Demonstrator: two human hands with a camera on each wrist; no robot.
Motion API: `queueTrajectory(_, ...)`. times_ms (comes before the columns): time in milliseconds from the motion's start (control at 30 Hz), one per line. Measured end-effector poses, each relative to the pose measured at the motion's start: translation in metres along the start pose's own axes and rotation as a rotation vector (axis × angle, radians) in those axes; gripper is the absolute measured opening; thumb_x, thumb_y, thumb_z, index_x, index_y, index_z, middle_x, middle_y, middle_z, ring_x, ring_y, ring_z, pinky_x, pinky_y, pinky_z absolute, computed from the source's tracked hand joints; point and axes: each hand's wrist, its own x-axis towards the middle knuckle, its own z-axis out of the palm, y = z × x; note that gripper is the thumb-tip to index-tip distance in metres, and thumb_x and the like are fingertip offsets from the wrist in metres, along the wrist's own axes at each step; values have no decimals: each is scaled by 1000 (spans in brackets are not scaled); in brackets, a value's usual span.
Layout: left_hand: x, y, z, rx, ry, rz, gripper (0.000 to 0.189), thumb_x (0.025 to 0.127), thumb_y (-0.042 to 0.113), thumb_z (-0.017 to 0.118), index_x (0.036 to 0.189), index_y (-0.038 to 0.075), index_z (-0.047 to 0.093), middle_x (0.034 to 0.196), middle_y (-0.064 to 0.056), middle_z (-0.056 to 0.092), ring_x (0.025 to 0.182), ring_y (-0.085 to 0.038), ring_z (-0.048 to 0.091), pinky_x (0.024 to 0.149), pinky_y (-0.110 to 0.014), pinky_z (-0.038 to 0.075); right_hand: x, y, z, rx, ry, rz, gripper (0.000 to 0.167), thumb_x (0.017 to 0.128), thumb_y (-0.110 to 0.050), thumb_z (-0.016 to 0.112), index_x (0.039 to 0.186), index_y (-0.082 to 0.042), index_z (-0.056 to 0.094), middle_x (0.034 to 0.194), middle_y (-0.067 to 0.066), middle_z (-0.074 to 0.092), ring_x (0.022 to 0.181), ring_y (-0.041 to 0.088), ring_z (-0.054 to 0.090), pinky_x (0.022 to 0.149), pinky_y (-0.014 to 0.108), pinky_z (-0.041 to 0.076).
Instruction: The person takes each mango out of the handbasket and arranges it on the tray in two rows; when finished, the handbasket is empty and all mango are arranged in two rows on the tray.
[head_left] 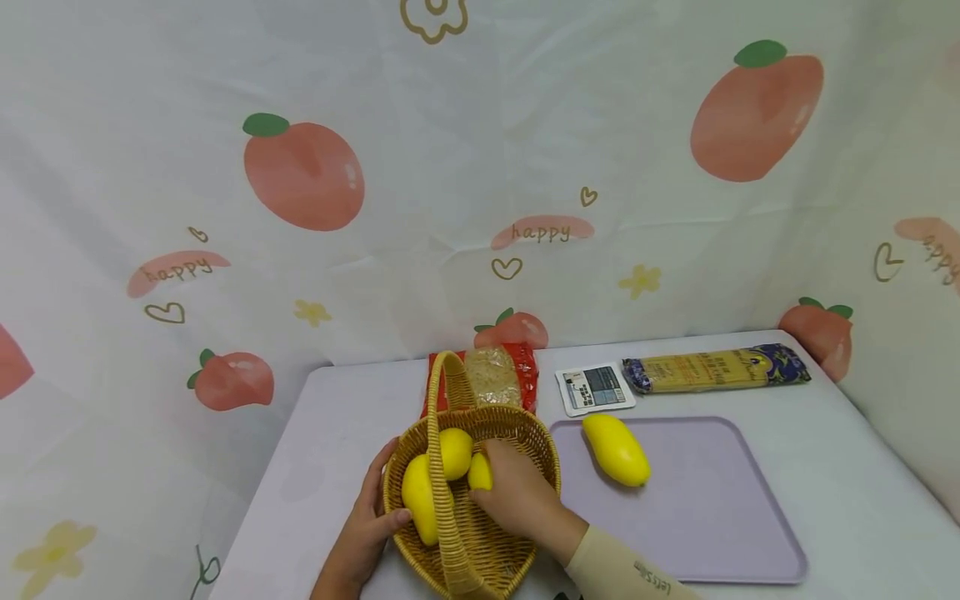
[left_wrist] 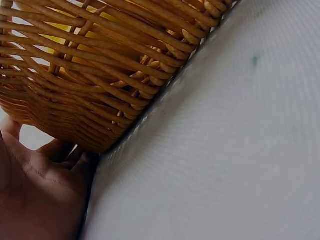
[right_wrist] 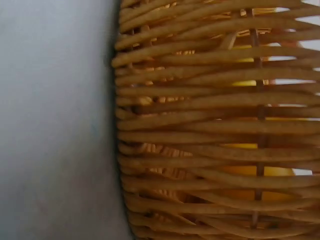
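We see hands apart: L hand grips basket at L rim; R hand inside, holding yellow mango next to 2 other mangoes. 4th mango on lilac tray, R of basket.

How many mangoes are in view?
4: one mango on the lilac tray, two at left in the wicker basket, one inside it at the right hand. Others may be hidden.
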Motion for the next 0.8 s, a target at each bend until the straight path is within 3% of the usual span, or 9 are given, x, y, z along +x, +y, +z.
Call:
queueTrajectory(333, 1, 1, 1, 24, 11, -21, 99, 95, 14, 81, 175, 32, 25, 177, -11, 21, 151, -11, 38, 112, -25, 40, -3, -2, -5, -10, -21, 1, 67, 77, -13, 90, 133, 8, 60, 118, 19, 53, 96, 28, 51, 77, 44, 49)
queueTrajectory(567, 1, 0, 1, 24, -2, -1, 100, 96, 12, 79, 176, 25, 20, 177, -13, 18, 152, -8, 37, 113, -23, 37, -3, -6, -1, -143, 5, -19, 60, 80, -17, 92, 129, 4, 64, 113, 14, 59, 99, 31, 56, 85, 49, 48)
queueTrajectory(800, 0, 1, 1, 13, 0, -9, 97, 97, 13, 80, 175, 30, 24, 177, -12, 19, 152, -8, 36, 114, -24, 38, -5, -6, -16, -77, 5, 16, 62, 82, -18, 91, 132, 7, 64, 109, 13, 55, 93, 26, 52, 75, 44, 50)
